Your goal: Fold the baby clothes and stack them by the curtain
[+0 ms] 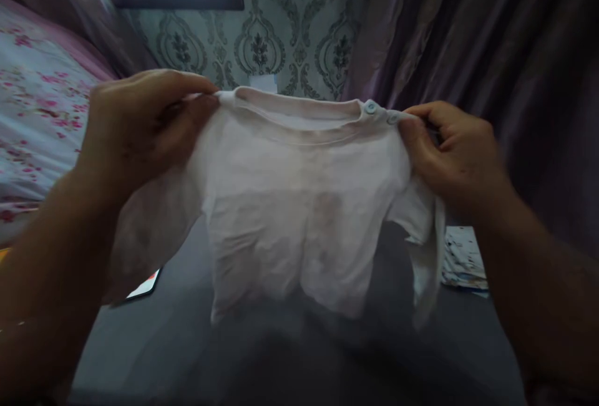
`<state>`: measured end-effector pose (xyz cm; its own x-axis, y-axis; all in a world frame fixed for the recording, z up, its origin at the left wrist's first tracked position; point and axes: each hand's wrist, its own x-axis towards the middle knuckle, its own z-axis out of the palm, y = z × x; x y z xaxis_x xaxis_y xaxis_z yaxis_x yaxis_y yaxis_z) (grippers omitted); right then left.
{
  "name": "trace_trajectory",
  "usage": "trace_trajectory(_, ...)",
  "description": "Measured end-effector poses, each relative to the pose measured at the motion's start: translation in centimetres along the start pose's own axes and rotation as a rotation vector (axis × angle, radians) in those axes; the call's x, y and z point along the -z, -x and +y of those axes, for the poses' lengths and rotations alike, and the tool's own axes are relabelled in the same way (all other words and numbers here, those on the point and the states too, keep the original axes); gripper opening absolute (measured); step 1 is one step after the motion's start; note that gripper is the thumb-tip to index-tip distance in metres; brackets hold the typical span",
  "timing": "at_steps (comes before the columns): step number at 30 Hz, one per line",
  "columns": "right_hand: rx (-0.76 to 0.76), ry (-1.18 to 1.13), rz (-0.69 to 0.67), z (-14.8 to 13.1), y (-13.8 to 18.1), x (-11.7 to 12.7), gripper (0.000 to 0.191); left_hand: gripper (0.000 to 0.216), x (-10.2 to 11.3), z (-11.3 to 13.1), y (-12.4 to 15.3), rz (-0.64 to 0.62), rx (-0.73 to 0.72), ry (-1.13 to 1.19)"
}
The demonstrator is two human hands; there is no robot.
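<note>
A small white long-sleeved shirt (pixel 299 175) hangs spread in the air between my hands, its neckline upward. My left hand (pixel 145 125) pinches the shoulder on the left side of the collar. The opposite shoulder, beside two small buttons (pixel 371 106), is pinched between the thumb and fingers of my right hand (pixel 452 144). Both sleeves dangle at the sides, the left one partly behind my forearm. Darker patches show on the front of the shirt, and its lower edge is wavy and slightly blurred.
Below the shirt lies a grey surface (pixel 178 337). Folded patterned cloth (pixel 464 259) rests on it at the right, and a flat dark-edged device (pixel 146 286) at the left. Floral bedding (pixel 42 100), curtains (pixel 449 38) and a patterned wall (pixel 262 32) stand around.
</note>
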<state>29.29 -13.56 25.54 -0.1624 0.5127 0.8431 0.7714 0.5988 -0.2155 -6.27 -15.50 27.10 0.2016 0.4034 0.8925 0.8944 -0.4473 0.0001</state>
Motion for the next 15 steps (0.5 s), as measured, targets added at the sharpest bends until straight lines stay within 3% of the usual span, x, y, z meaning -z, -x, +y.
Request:
trace_trajectory(2, -0.09, -0.058, -0.135, 1.4, -0.3, -1.4, 0.026, 0.038, -1.4, -0.7, -0.2, -0.131, 0.094, 0.089)
trace_trajectory(4, -0.18, -0.105, -0.333, 3.5, 0.3, -4.0, 0.027, 0.037, -4.4, -2.1, 0.8, -0.318, 0.136, 0.184)
trace_trajectory(9, -0.328, -0.057, -0.68, 8.2, 5.9, -12.9, 0.025, 0.038, -15.5, -6.1, 8.7, -0.77, 0.17, 0.287)
trace_trajectory(12, -0.301, 0.056, -0.783, 9.6, 10.0, -16.9, 0.028, 0.041, -20.5, -6.9, 14.0, -0.875, 0.206, 0.234)
trace_trajectory(15, -0.265, 0.162, -0.865, 10.3, 12.6, -19.1, 0.028, 0.045, -22.7, -6.8, 16.8, -0.911, 0.205, 0.161)
